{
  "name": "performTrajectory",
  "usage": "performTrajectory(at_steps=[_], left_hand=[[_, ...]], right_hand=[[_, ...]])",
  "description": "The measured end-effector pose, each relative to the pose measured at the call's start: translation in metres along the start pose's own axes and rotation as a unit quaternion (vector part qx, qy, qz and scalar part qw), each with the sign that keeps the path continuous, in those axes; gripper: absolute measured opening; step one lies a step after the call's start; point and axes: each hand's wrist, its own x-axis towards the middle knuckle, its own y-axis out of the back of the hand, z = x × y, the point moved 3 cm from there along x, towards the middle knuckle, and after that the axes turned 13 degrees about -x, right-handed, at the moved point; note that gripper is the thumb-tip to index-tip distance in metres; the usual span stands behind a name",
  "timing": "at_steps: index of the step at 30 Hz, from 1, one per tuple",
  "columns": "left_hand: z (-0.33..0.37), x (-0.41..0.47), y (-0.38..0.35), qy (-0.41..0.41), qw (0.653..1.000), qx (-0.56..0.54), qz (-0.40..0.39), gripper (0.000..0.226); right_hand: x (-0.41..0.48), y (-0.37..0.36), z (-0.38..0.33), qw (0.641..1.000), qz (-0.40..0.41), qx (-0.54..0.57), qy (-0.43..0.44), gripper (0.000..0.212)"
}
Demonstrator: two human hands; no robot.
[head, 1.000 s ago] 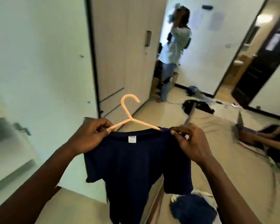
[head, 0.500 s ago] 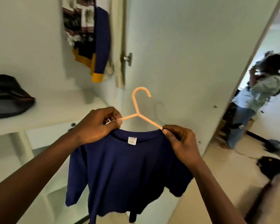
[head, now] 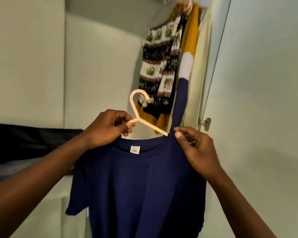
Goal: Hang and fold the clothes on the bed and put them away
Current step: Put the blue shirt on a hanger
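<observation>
A navy blue T-shirt (head: 141, 189) with a white size tag hangs on a peach plastic hanger (head: 136, 107), held up in front of an open wardrobe. My left hand (head: 107, 128) pinches the hanger's left arm together with the collar. At the shirt's right shoulder, my right hand (head: 194, 148) grips the fabric where the hanger's right arm goes under the cloth. The hook points up and left, free of any rail.
Several garments hang at the wardrobe's upper right: an elephant-print cloth (head: 159, 66) and a mustard, white and navy top (head: 184, 69). A dark bag (head: 24, 143) lies on a shelf at the left. The wardrobe door (head: 258, 100) stands open on the right.
My view has swung left and up, from the room and bed into the wardrobe. The shirt on its hanger has come closer to the hanging clothes. Both hands keep their hold.
</observation>
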Motion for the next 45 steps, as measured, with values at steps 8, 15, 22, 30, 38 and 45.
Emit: performTrajectory(at_steps=[8, 15, 22, 30, 38, 45], left_hand=[[0.05, 0.128, 0.113, -0.106, 0.971, 0.071, 0.203, 0.011], [0.071, 0.225, 0.113, -0.262, 0.899, 0.26, 0.234, 0.049], [0.101, 0.364, 0.079, -0.166, 0.935, 0.308, 0.057, 0.068], [0.106, 0.481, 0.039, -0.135, 0.966, 0.21, 0.069, 0.104], [0.103, 0.529, 0.033, -0.149, 0.968, 0.186, 0.078, 0.093], [0.062, 0.528, 0.027, -0.178, 0.968, 0.162, 0.073, 0.104]], right_hand=[[0.156, -0.004, -0.051, 0.955, 0.057, -0.255, 0.142, 0.026], [0.3, 0.017, -0.097, 0.886, 0.171, -0.411, 0.133, 0.034], [0.455, 0.037, -0.115, 0.85, 0.235, -0.454, 0.124, 0.031], [0.554, 0.038, -0.144, 0.794, 0.261, -0.538, 0.112, 0.028], [0.592, 0.033, -0.145, 0.778, 0.336, -0.522, 0.097, 0.026], [0.569, 0.042, -0.117, 0.8, 0.354, -0.478, 0.073, 0.014]])
